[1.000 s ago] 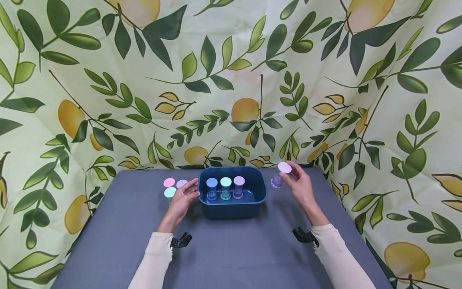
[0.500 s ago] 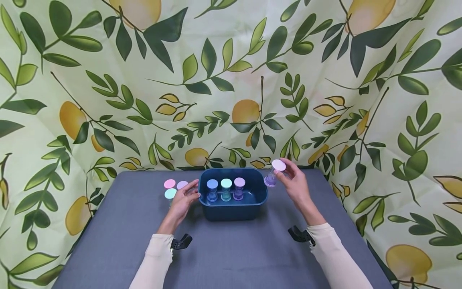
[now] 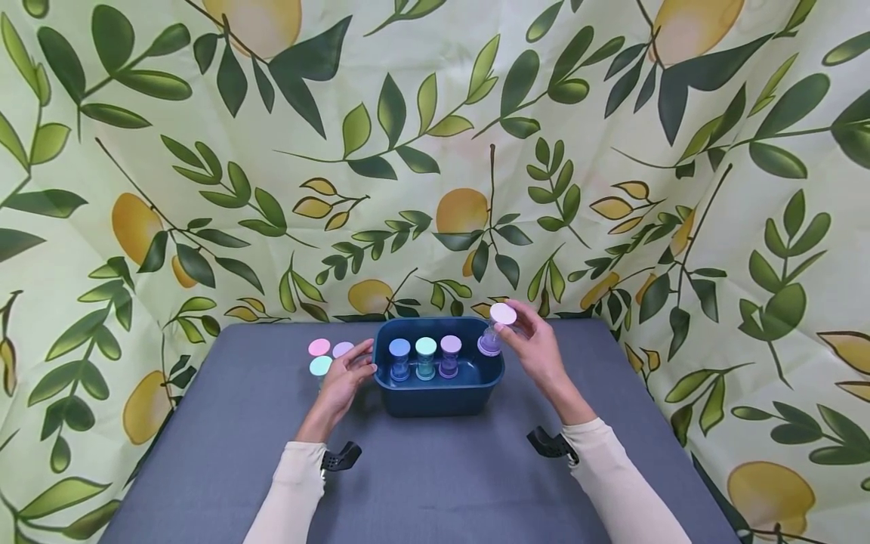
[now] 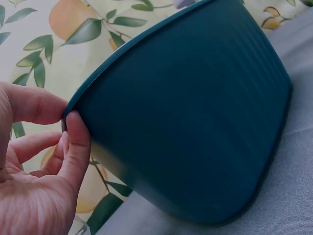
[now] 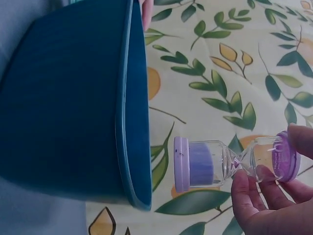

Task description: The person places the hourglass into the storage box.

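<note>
My right hand (image 3: 537, 351) grips a purple sand timer (image 5: 200, 164) by its upper end, fingers and thumb around the cap. In the head view the timer is over the right end of a dark blue bin (image 3: 435, 400), slightly tilted; in the right wrist view its lower cap is apart from the rim. My left hand (image 4: 44, 161) pinches the bin's left rim between thumb and fingers. Inside the bin stand a blue sand timer (image 3: 399, 359), a mint green sand timer (image 3: 425, 359) and another purple sand timer (image 3: 449, 357), all upright in a row.
Left of the bin, partly behind my left hand, are a pink-topped timer (image 3: 319, 347), a lilac-topped timer (image 3: 343, 349) and a mint-topped timer (image 3: 321, 366). The grey cloth-covered table (image 3: 435, 483) ends at a lemon-patterned curtain (image 3: 408, 249).
My right hand has carried the purple sand timer leftward, from beside the bin to above its right end. The left hand has stayed at the rim.
</note>
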Action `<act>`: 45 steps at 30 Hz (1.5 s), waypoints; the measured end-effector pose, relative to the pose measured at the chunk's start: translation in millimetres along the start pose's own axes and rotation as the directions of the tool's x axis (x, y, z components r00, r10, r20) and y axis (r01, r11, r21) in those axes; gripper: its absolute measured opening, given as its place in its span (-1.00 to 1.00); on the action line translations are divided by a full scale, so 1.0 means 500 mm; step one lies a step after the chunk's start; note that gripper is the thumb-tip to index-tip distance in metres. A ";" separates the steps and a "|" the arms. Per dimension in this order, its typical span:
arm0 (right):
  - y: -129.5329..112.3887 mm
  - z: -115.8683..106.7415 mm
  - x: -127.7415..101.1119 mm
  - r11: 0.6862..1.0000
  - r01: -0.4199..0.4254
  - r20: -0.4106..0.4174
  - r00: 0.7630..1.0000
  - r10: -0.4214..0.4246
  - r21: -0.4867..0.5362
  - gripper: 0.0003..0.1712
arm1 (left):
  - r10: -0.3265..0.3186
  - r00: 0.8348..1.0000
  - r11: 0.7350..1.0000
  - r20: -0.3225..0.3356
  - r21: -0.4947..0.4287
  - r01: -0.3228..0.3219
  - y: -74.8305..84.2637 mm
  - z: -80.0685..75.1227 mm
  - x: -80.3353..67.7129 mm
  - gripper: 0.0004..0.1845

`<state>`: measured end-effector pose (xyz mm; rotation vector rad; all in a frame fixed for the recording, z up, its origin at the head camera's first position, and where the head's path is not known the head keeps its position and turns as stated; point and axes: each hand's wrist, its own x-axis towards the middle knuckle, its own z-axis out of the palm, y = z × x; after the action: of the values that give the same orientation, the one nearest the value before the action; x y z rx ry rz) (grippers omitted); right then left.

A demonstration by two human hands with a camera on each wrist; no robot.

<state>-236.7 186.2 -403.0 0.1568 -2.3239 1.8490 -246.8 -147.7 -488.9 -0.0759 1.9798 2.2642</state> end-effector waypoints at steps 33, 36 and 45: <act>0.008 0.129 0.008 0.999 -0.020 0.185 0.983 0.012 0.038 -0.37 | -0.019 1.000 1.000 0.001 0.002 0.019 -0.002 -0.001 0.004 -0.40; 0.011 0.138 0.009 0.998 -0.042 0.214 0.976 0.031 0.046 -0.38 | -0.017 1.000 1.000 0.004 0.009 0.017 -0.002 -0.001 0.004 -0.40; 0.021 0.164 0.016 0.999 -0.041 0.301 0.953 0.035 0.012 -0.38 | 0.012 1.000 1.000 0.015 -0.013 -0.011 -0.004 -0.001 0.003 -0.40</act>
<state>-252.0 109.0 -429.3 0.4280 -2.5205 1.9873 -247.8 -147.9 -491.3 -0.0492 1.9633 2.2784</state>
